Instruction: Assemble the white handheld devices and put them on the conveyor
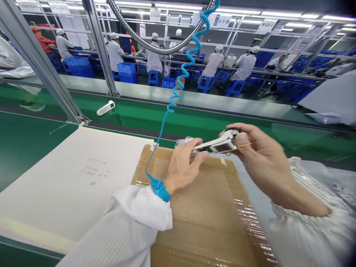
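Observation:
Both hands hold a slim white handheld device [219, 144] above a cardboard sheet. A small dark screen and a strip of green circuit board show along its side. My left hand [182, 165] pinches its narrow left end between thumb and fingers, partly hiding that end. At the wider right end, near a round black part, my right hand [258, 157] grips with the thumb in front and the fingers behind. A blue wrist strap [160, 190] with a coiled cord [186, 66] is on my left wrist.
Brown cardboard [200, 218] covered with clear tape lies beneath my hands. White paper with handwriting [69, 178] is at left. On the green belt [139, 113] rests another white device [106, 108]. White plastic parts [308, 181] and clear bags are at right. Co-workers sit beyond.

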`<state>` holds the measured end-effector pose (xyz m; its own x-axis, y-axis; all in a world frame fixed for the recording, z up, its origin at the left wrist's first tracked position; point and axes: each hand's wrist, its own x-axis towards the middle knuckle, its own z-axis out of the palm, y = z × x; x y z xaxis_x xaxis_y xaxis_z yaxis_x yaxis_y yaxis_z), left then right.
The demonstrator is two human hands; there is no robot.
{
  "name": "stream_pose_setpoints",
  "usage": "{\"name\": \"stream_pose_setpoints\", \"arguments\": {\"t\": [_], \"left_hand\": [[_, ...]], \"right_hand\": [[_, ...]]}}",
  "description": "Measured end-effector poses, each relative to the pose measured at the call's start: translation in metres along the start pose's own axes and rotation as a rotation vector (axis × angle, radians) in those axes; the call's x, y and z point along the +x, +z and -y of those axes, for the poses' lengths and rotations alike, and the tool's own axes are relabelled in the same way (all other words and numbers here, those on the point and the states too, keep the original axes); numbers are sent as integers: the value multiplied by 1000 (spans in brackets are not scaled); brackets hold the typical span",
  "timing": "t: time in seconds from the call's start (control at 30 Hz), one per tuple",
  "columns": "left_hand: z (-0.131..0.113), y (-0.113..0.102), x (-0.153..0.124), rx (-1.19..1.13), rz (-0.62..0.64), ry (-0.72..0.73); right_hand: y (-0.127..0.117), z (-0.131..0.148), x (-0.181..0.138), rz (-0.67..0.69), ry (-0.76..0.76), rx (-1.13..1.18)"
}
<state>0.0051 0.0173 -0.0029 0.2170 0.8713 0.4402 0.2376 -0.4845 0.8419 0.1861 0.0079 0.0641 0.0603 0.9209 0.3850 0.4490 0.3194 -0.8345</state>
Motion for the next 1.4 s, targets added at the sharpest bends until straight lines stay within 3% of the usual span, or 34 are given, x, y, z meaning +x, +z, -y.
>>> {"name": "stream_pose_setpoints", "arguments": {"t": [0.1,0.23,0.33,0.47,0.57,0.7,0.8,0.93,1.0,1.07,1.2,1.3,1.4], "left_hand": [[-1,-3,2,13,132,-151],[1,-4,3,144,97,-173],[1,-3,2,190,77,-137],[3,-1,2,270,40,-194],[7,-3,5,287,-60,-328],[18,-12,12,248,-256,-499],[24,-17,15,163,-312,-522],[28,-16,16,66,-318,-506],[31,-14,16,-18,-323,-509],[33,-12,16,-99,-327,-515],[33,-9,16,-157,-307,-510],[30,-9,15,-173,-284,-496],[28,-9,15,-203,-276,-503]], "right_hand": [[4,-9,-2,-44,-170,-261],[5,-19,-3,-101,-507,-651],[8,-22,-1,-65,-571,-862],[18,-21,-3,-79,-568,-937],[25,-21,-1,-17,-565,-818],[43,-33,18,108,-367,-629],[64,-53,34,190,-166,-710],[70,-70,33,152,-169,-767],[50,-72,21,106,-252,-771],[14,-75,6,39,-303,-834],[-77,-100,-32,-186,-182,-1173],[-130,-127,-64,-173,-135,-1302],[-154,-135,-84,-38,-181,-1302]]}}
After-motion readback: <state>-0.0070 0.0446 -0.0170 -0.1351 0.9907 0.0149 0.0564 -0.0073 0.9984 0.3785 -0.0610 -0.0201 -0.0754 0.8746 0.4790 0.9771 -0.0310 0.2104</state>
